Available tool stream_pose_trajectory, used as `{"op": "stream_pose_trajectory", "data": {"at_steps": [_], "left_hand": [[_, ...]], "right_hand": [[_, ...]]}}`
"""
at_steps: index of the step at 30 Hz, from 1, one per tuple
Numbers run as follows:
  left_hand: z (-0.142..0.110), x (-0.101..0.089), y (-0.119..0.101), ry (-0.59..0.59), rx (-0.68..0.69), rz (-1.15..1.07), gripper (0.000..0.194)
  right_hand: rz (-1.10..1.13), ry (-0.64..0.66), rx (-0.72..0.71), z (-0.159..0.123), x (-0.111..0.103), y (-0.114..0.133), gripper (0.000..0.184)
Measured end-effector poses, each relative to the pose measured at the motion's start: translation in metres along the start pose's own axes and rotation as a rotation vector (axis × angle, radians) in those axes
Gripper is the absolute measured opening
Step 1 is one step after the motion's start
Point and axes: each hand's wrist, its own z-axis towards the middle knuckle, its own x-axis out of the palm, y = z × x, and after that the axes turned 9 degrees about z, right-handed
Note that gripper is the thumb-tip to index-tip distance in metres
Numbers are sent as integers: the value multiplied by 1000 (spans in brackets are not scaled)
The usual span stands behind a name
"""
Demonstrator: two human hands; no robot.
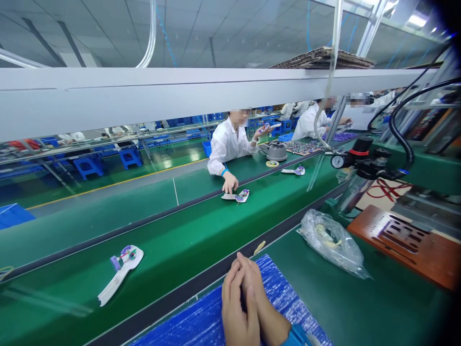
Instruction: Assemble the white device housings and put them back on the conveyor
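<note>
My left hand [236,310] and right hand [258,286] meet, fingers loosely outstretched, over the shiny blue plastic-covered pad [288,298] (a white long-handled plastic piece [121,276] lies well apart, leftward, on the smooth green belt [176,269]).

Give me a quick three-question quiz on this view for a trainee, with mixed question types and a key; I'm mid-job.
1. Which of these does the person's left hand touch?
A the gauge
B the right hand
C a stool

2. True or false: the plastic bag lies to the right of the blue mat.

3. How many white-handled parts lie on the green belt, counting the one at the co-worker's lowered hand?

Key: 1 B; 2 true; 3 three.
</note>
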Motion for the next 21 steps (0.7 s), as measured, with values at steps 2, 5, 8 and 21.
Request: {"op": "stream_pose_trajectory", "data": {"at_steps": [2,5,8,21], "left_hand": [[3,-2,4,-20,-6,11,43],[8,-3,9,-38,-14,28,40],[9,2,11,-52,-15,38,35],[-4,5,-2,71,10,-31,38]], "right_hand": [[-79,-69,96,14,1,6,38],[-124,-93,183,23,5,13,47],[-174,-85,206,24,8,18,55],[-6,-90,190,32,-1,1,61]]}}
